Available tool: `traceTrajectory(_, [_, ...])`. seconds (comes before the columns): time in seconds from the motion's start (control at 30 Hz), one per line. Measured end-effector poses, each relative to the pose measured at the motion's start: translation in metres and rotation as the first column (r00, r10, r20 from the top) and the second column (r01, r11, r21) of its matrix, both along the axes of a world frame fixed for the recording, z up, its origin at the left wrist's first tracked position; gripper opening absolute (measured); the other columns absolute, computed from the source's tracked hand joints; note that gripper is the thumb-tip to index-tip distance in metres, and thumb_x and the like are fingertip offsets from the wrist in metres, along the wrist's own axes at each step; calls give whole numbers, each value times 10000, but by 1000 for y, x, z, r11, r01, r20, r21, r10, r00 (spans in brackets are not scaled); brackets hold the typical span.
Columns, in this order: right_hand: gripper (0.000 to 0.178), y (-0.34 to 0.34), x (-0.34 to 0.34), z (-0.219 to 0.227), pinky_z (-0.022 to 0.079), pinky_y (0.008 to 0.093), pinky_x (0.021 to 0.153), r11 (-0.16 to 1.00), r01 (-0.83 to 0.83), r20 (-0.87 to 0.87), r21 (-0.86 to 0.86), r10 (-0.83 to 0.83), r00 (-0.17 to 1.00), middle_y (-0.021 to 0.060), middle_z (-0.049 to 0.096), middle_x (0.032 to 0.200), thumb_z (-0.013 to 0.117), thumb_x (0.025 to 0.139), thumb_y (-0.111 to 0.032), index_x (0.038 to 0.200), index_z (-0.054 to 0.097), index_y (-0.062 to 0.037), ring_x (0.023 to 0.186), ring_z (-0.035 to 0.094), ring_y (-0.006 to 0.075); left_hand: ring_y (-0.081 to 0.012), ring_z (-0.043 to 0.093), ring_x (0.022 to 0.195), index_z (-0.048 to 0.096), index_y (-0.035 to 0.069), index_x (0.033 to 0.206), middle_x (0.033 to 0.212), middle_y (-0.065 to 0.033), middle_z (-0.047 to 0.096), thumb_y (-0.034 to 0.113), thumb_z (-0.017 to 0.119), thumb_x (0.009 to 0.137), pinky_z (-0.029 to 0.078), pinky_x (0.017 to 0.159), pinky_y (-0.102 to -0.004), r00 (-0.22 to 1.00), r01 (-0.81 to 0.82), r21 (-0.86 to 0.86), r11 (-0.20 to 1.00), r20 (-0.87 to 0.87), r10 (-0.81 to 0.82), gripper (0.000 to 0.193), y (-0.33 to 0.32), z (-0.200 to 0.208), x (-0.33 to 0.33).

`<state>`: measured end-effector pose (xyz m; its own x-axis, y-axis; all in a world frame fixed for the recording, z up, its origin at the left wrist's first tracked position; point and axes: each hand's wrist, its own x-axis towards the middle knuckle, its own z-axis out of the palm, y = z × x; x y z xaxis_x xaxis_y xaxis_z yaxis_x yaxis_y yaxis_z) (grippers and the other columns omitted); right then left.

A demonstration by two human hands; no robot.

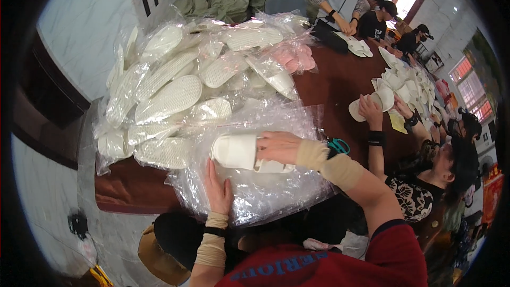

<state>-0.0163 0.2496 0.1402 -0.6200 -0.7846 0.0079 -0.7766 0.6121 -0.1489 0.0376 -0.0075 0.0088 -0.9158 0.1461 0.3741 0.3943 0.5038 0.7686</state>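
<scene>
In front of me a white slipper (234, 151) lies over a stack of clear plastic bags (249, 196), its broad rounded end toward the left. Part of a second white sole or slipper (273, 167) shows under my right hand (279, 148). That hand comes in from the right and grips the slipper at its strap opening, its fingertips partly hidden. My left hand (218, 191) rests on the plastic by the slipper's left end, fingers stretched out, with nothing visible in it.
Bagged white slippers (170, 98) pile up beyond my hands, with pink ones (295, 58) at the right. Teal-handled scissors (339, 146) lie on the brown table (340, 90). Co-workers sit along the right; one's hand (370, 109) holds a white slipper near a loose heap (406, 85).
</scene>
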Motion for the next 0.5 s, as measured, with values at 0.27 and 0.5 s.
traceTrajectory(0.27, [172,164,21,82,467,407,863,791,560,-101,-246,-596,797,87,619,1000,625,851,-176,1000,646,-93,998,568,300,-402,367,1353,453,18,1364,1461,-208,389,54,559,859,293,1108,-488,998,-8,-157,988,-70,-3,517,6,5,-1])
traceTrajectory(0.5, [256,198,-77,64,477,426,849,636,769,-298,-60,-747,594,70,617,1113,586,877,-204,1128,584,-157,994,611,308,-407,390,1337,565,28,1236,1407,-194,457,50,577,844,309,1092,-499,997,-23,-203,979,-80,7,393,4,10,-3])
